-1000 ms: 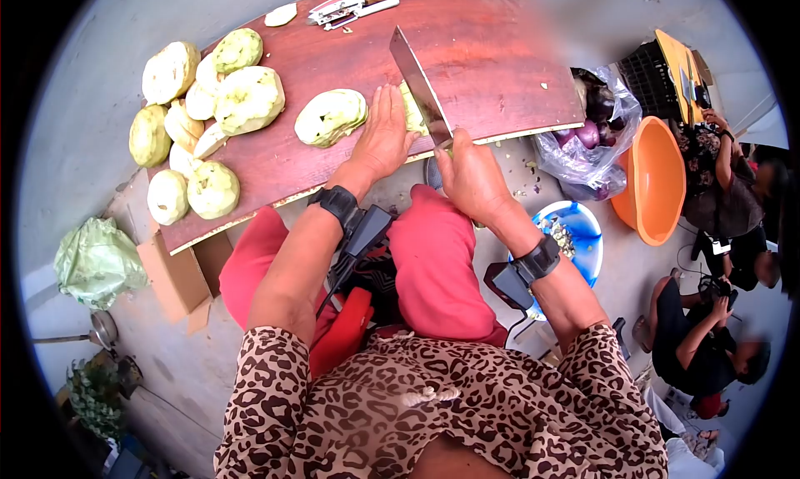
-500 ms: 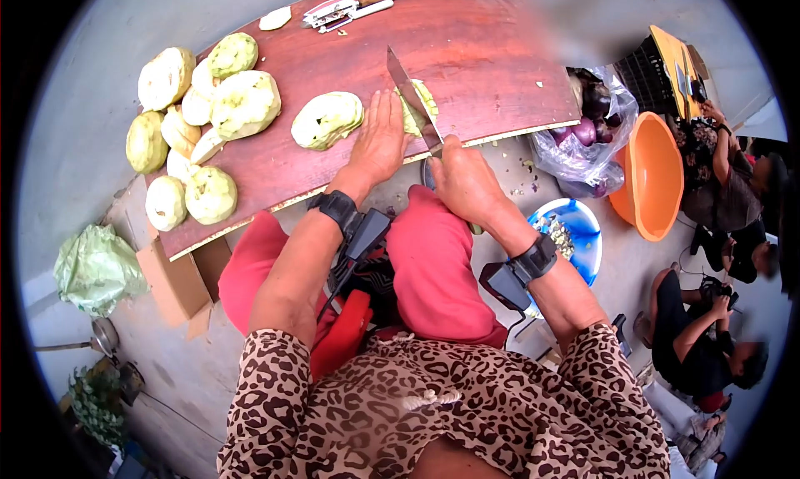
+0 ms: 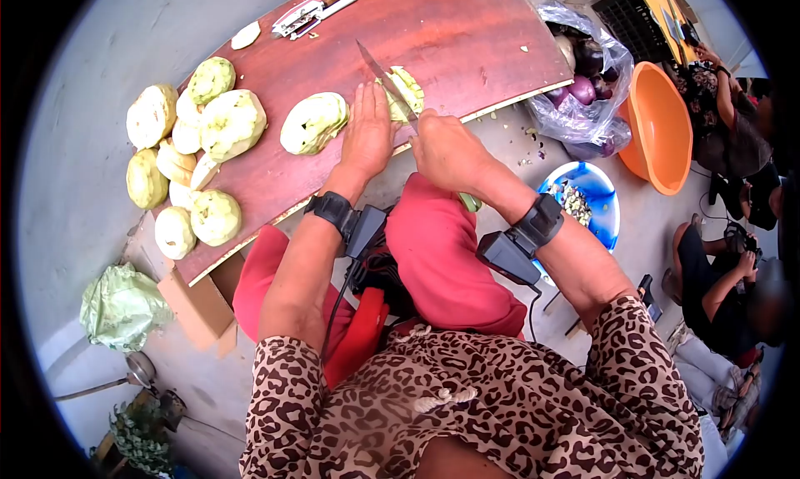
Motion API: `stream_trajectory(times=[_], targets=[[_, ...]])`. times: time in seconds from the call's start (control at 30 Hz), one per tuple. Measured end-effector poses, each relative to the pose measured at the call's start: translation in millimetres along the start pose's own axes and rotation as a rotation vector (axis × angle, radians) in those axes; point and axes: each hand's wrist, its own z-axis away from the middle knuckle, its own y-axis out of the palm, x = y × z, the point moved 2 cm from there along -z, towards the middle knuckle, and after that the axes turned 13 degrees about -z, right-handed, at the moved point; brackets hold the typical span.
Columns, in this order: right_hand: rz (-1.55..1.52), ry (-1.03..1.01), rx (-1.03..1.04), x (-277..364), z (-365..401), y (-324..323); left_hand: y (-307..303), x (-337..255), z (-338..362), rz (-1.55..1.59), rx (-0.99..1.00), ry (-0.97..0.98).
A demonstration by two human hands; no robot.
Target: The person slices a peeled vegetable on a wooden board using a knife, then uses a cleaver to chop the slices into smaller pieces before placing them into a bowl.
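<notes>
My right hand is closed round the handle of a large knife, whose blade points up and to the left. Pale green cut pieces lie beside the blade on the red board. Flat on the board, with its fingers stretched out, my left hand rests just left of the blade. A peeled pale green vegetable sits left of that hand. Several more peeled vegetables are grouped at the board's left end.
Peelers and a pale slice lie at the board's far edge. To the right are a plastic bag of purple vegetables, an orange basin and a blue-white basin. People sit at far right.
The view has shifted, so the board and its contents appear further left. Both hands keep their places, the right still on the knife. The blade appears more tilted to the left.
</notes>
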Motion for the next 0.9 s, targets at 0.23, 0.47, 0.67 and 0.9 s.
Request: stream_trajectory(times=[0.23,0.47,0.67,0.9], targets=[[-0.028,0.033,0.003,0,0,0,2,0,0,-0.017,-0.021,0.006],[-0.026,0.018,-0.022,-6,0,6,-1,-1,-2,-0.027,0.002,-0.015],[-0.014,-0.035,-0.025,-9,-1,6,0,-1,-2,-0.042,-0.002,-0.01],[0.02,-0.016,0.074,-6,-18,-2,2,0,0,-0.05,-0.027,0.01]])
